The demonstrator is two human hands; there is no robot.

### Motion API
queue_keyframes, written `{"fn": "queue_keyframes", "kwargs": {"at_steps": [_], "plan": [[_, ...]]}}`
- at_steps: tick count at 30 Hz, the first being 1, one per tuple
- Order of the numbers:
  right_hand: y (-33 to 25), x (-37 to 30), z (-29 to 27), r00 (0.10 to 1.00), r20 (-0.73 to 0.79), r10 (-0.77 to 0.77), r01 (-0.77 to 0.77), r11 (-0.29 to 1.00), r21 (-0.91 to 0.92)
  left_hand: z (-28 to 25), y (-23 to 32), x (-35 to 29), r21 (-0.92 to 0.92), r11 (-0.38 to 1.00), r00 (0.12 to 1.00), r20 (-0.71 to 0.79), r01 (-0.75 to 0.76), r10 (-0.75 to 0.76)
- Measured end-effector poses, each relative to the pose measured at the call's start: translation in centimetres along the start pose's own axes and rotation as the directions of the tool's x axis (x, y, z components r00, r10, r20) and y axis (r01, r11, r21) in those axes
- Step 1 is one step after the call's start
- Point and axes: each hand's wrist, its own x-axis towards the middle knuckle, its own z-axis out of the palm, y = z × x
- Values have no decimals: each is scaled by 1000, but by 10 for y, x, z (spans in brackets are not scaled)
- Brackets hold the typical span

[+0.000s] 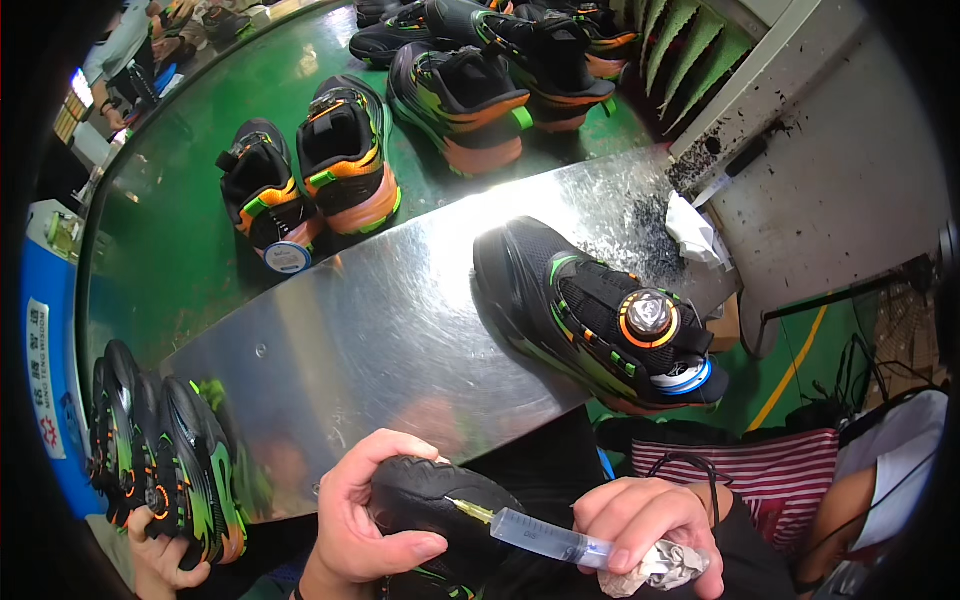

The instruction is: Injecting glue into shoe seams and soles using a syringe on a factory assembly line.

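Observation:
My left hand is wrapped round the toe of a black shoe, its thumb lying along the near side. My right hand grips a clear syringe together with a crumpled piece of paper. The yellow needle hub points left, and the needle's tip is at the shoe's toe; I cannot tell whether it touches. Beyond my hands, a black and green shoe with a round dial rests on the metal plate. A blue-rimmed round label sits at its heel opening.
Several similar shoes stand on the green table. At the lower left another person's hand holds a pair of shoes. A dark-handled brush and white tissue lie by the stained metal panel. Someone's arm is at right.

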Motion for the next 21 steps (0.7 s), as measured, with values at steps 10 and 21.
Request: {"fn": "queue_keyframes", "kwargs": {"at_steps": [10, 21], "plan": [[-2, 5, 1, 1000, -12, -13, 12, 992, -124, 2, -1, 0, -27, 999, 999, -31, 19, -20], [-3, 3, 0, 1000, 1, -22, 22, 987, -162, 5, -1, 1, -34, 999, 999, -36, 39, -40]]}}
